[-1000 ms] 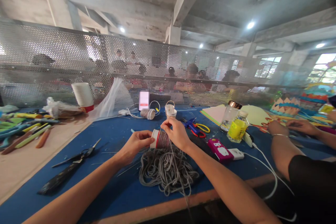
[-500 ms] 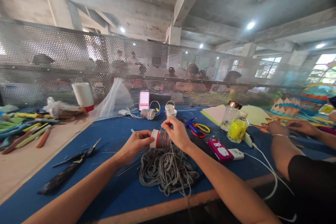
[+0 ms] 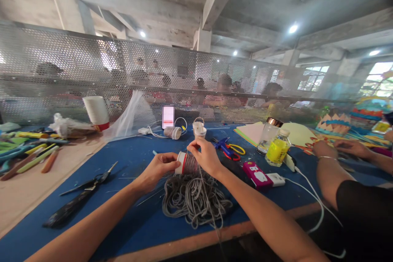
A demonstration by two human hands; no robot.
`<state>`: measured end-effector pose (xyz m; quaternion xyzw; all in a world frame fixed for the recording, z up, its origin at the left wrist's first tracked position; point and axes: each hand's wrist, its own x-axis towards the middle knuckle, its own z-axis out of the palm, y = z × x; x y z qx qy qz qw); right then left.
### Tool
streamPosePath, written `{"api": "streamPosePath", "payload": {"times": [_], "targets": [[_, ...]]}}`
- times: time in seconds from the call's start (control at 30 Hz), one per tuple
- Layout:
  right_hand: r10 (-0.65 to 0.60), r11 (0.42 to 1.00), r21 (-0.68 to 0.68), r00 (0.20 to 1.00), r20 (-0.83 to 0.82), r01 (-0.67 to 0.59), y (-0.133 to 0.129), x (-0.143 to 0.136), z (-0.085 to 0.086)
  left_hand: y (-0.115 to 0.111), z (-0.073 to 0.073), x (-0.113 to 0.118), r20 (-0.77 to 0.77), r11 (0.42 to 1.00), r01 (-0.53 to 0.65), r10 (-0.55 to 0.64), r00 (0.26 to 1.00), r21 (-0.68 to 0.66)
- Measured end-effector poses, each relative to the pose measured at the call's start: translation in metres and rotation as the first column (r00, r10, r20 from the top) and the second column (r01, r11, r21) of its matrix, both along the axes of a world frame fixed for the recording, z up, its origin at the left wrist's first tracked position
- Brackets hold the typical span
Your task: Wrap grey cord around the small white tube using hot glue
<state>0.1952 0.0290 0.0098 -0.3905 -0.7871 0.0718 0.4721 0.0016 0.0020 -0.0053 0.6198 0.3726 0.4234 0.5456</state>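
My left hand [image 3: 159,168] grips the white rim end of a paper cup [image 3: 181,163] lying on its side, with a red band near that end. Grey-brown cord [image 3: 192,164] is wound round the cup's body. Above the winding, my right hand [image 3: 205,154] is closed in a pinch on the cord, and a strand runs down from it. Below the cup lies a loose heap of grey cord [image 3: 196,204] on the blue table mat [image 3: 129,221]. A second cord-wound cup [image 3: 172,132] and a small white cup with a handle [image 3: 199,130] stand farther back.
Black-handled scissors [image 3: 82,196] lie at the left. To the right are a blue glue gun [image 3: 221,145], a purple box [image 3: 256,175], a glass jar [image 3: 267,136] and a yellow bottle [image 3: 278,149]. A co-worker's arm [image 3: 330,172] rests at the right, near white cables.
My right hand has shifted slightly left over the wound cup, still pinching the cord. My left hand keeps its hold on the cup's rim end.
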Motion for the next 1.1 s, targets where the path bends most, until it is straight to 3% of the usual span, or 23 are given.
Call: {"api": "streamPosePath", "payload": {"times": [1.1], "targets": [[-0.021, 0.999, -0.046, 0.998, 0.060, 0.024, 0.007, 0.000, -0.011, 0.001, -0.004, -0.002, -0.022, 1.000, 0.024, -0.024, 0.999, 0.019]]}}
